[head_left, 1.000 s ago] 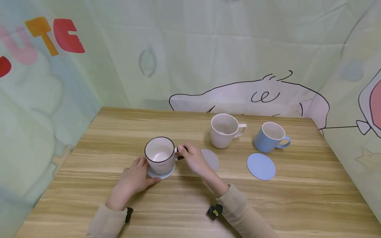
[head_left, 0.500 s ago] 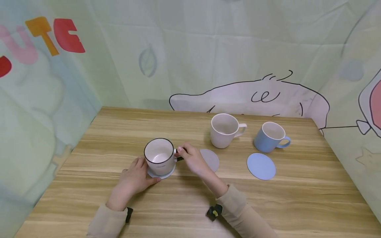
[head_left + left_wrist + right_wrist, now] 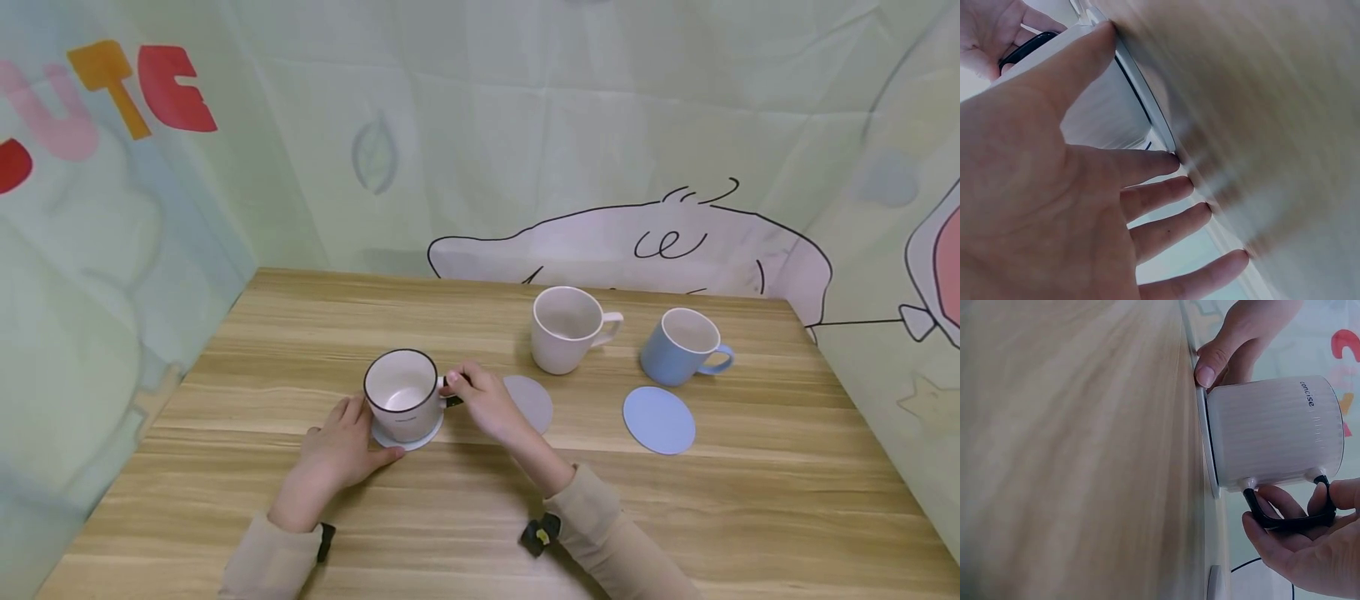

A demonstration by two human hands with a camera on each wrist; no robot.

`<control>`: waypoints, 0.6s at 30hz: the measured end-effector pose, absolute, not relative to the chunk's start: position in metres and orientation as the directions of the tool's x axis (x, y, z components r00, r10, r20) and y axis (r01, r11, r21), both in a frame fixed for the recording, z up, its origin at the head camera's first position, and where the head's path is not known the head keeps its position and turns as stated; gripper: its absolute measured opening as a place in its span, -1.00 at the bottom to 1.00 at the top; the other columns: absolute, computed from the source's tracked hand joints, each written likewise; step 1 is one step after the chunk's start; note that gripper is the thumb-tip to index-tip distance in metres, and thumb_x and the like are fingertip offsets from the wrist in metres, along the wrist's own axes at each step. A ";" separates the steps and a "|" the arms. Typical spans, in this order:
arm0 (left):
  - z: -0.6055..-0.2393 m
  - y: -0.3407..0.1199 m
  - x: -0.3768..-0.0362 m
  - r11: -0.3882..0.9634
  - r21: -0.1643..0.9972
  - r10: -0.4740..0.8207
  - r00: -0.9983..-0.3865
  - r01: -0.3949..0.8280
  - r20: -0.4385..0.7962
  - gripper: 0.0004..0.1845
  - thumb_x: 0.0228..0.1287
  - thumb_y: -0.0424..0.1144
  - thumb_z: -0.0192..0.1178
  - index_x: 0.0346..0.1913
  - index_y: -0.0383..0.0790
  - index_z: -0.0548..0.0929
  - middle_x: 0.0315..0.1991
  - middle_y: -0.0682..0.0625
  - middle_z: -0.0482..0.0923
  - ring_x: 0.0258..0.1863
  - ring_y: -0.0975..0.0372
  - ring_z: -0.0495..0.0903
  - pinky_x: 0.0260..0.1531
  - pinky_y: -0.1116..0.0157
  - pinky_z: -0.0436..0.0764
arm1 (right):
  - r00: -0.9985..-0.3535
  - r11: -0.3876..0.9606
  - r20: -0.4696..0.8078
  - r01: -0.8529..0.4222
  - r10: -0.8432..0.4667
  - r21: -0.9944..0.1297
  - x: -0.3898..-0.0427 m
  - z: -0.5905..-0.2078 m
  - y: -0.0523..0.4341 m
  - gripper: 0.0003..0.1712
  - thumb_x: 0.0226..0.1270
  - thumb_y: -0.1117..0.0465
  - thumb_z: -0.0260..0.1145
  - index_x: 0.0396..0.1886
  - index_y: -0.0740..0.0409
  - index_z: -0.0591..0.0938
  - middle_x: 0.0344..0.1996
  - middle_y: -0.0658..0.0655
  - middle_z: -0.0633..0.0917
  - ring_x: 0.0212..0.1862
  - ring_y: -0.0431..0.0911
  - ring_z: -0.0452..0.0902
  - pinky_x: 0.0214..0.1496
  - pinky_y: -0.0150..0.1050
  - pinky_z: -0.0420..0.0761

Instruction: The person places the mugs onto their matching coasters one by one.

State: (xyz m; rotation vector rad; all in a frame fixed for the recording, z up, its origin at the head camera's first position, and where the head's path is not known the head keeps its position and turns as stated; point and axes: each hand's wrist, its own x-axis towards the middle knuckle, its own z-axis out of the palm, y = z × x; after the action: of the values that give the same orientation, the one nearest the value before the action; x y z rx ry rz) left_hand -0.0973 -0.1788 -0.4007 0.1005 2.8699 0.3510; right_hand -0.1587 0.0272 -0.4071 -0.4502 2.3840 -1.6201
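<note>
While right hand [image 3: 486,402] half-hides grey coaster [image 3: 534,402], mug [image 3: 401,392] stands.

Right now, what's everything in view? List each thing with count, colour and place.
black-rimmed mug: 1, white with black rim and handle, on a coaster, front left.
pale coaster: 1, whitish, under that mug.
cream mug: 1, back centre.
blue mug: 1, back right.
grey coaster: 1, in front of the cream mug.
blue coaster: 1, in front of the blue mug.
table: 1, light wood.
left hand: touches the pale coaster's edge.
right hand: pinches the mug's black handle.
</note>
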 end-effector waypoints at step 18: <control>-0.399 -0.180 -0.098 0.971 0.236 0.106 -0.961 0.044 -0.256 0.05 0.10 0.24 0.27 0.40 -0.48 0.15 0.36 -0.33 0.19 0.37 -0.18 0.19 -0.01 -0.30 0.43 | -0.930 0.349 -0.023 -0.114 -0.366 -0.930 -0.161 -0.411 0.024 -0.69 0.51 0.11 0.02 -0.18 0.24 0.58 -0.14 0.24 0.76 0.14 0.07 0.59 0.23 0.03 0.48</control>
State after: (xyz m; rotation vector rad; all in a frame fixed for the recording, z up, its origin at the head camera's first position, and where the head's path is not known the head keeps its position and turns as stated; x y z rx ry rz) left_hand -0.0977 -0.1800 -0.3988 0.1106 2.8505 0.3329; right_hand -0.1615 0.0244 -0.4112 -0.4330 2.3839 -1.6155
